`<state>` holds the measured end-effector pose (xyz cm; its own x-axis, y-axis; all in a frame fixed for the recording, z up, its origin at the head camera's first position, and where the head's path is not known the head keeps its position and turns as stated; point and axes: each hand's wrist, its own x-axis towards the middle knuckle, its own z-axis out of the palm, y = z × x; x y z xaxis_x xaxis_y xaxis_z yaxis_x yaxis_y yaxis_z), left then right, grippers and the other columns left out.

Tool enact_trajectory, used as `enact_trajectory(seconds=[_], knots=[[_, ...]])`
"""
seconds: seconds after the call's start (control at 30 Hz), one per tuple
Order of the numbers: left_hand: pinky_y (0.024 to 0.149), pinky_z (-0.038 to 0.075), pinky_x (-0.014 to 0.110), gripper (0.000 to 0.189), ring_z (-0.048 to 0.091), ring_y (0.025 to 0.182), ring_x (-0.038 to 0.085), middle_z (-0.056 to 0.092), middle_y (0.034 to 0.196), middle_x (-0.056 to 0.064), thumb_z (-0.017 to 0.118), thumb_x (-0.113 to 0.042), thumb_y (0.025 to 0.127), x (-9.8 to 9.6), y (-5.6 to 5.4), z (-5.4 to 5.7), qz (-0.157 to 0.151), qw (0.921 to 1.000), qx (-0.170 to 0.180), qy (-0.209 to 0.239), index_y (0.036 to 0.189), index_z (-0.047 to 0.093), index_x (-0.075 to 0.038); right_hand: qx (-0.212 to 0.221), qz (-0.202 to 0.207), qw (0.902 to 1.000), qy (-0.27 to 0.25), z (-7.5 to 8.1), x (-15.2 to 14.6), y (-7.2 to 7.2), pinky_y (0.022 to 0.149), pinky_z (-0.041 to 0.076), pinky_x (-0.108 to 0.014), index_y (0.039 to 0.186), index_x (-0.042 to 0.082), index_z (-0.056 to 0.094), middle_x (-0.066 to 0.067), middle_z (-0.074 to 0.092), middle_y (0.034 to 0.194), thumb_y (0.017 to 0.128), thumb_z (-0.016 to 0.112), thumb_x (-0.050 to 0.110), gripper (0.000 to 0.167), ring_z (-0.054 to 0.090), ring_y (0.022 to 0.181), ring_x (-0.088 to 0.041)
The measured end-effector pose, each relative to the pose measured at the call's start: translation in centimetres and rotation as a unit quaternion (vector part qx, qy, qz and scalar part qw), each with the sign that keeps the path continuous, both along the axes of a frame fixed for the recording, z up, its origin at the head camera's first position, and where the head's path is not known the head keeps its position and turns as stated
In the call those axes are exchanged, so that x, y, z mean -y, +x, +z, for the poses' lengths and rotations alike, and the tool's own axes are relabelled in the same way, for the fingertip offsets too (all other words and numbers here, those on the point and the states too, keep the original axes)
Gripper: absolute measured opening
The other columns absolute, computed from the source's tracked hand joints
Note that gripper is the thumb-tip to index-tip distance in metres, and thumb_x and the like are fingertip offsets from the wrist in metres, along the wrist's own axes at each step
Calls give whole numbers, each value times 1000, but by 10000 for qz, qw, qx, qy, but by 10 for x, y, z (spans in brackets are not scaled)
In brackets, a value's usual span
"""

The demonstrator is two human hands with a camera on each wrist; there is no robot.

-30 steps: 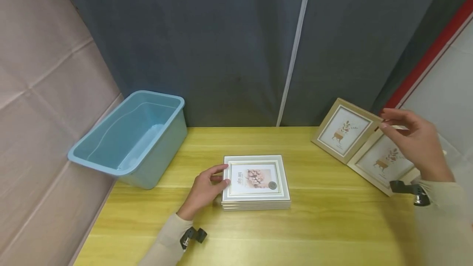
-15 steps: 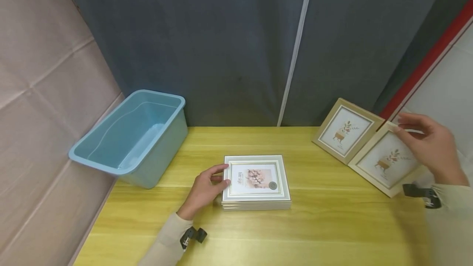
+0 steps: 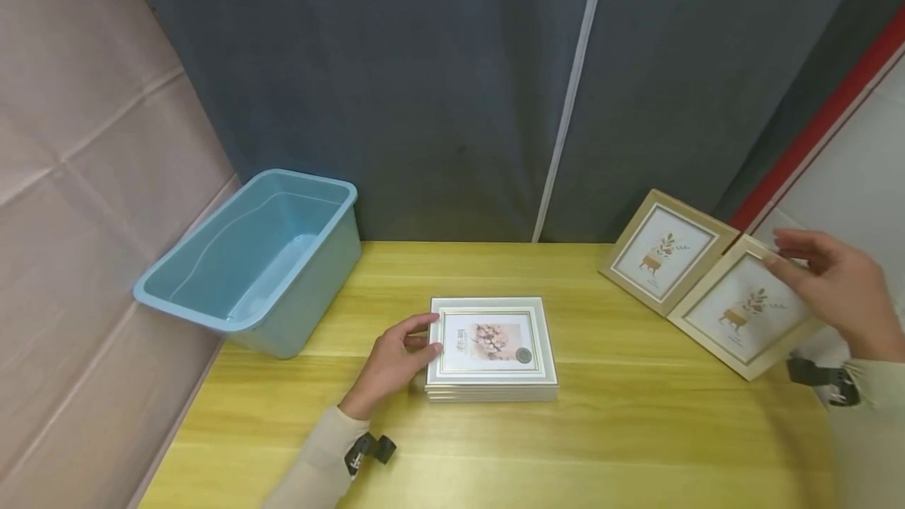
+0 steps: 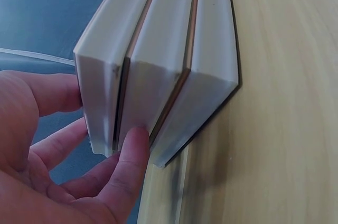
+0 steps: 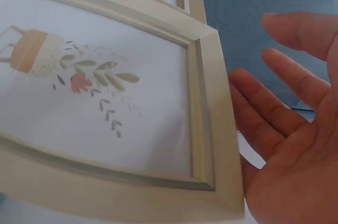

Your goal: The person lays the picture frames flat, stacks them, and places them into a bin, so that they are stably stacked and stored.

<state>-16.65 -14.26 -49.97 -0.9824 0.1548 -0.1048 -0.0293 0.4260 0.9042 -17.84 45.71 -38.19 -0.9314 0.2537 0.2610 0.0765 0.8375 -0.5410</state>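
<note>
At the middle of the table lies a stack of white photo frames (image 3: 492, 344), the top one showing a flower print turned sideways. My left hand (image 3: 391, 366) rests at its left side, fingertips touching the edge. In the left wrist view one finger touches the white sides of the stacked frames (image 4: 153, 86). Two more photo frames stand leaning at the back right: a tan one (image 3: 659, 252) and a cream one (image 3: 749, 306), meeting at their edges. My right hand (image 3: 841, 289) is beside the cream frame's upper right edge, and the right wrist view shows its fingers spread and loose.
A blue plastic bin (image 3: 311, 289) stands at the table's back left. Behind the wooden-patterned table (image 3: 622, 446) hangs a dark curtain (image 3: 424, 100). A pale wall covering (image 3: 78, 218) bounds the left side, and a red strip (image 3: 813, 132) runs along the right.
My right hand has moved right, away from the corner where the two leaning frames meet. The cream frame's upper edge has shifted slightly right, leaning back more. My left hand stays put.
</note>
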Motion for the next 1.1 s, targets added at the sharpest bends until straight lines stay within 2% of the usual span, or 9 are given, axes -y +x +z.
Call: enact_trajectory(seconds=[0.07,0.13,0.2,0.23,0.43,0.8,0.97,1.03,1.1], knots=[[87,60,38,48,67,123,27,65,146,3,79,-31,96,0,0,-1,-30,10000,-11,-6,142,66,-37,88,16,9999,62,-2,-2,0,98,46,-23,153,5,54,22,61,127,105,63,42,61,57,114,-4],[88,60,39,48,67,123,27,65,146,3,79,-32,96,0,-1,-1,-49,10000,-37,-9,142,66,-37,155,52,9998,149,-3,-3,-1,116,44,-47,153,2,54,-7,62,147,107,60,42,61,56,133,-34],[89,61,40,48,67,123,27,65,147,3,79,-32,96,-1,-1,-1,-64,10000,-48,-11,142,65,-38,210,137,9993,274,-4,-4,-2,112,36,-72,151,-2,53,-34,51,153,108,59,39,60,42,137,-60],[89,61,40,48,67,124,27,65,147,3,79,-32,96,-1,-1,-1,-76,10000,-50,-11,142,65,-38,231,190,9990,340,-4,-5,-3,110,32,-79,149,-4,53,-40,48,151,109,58,37,59,40,137,-63],[90,61,41,48,67,124,27,64,148,4,78,-29,97,-2,0,0,-83,10000,5,14,143,65,-37,436,357,9942,921,-1,-10,-3,95,37,-81,142,-9,57,-45,48,145,109,60,31,52,44,125,-66],[90,61,40,47,67,124,27,64,148,3,77,-29,98,-1,1,0,-55,10000,12,58,143,65,-35,1179,674,9802,1440,2,-25,1,92,37,-80,138,-7,60,-49,44,143,108,59,41,57,41,123,-68],[88,60,38,47,67,124,27,64,147,4,77,-30,98,-1,2,2,-58,9999,43,87,143,65,-35,1177,933,9757,1594,3,-30,4,69,47,-59,142,-4,61,-46,54,129,103,69,36,56,58,89,-50],[87,60,38,47,67,124,27,64,148,4,77,-30,98,0,2,4,-68,9999,72,90,143,65,-35,1266,1003,9760,1463,3,-31,6,71,49,-61,146,-2,58,-45,54,133,102,72,35,60,58,92,-51],[87,60,38,47,67,124,28,64,148,4,77,-30,98,0,3,6,-79,9999,98,90,143,64,-35,1425,1057,9760,1261,3,-31,9,82,45,-74,151,-1,53,-44,50,142,102,71,37,65,51,110,-62]])
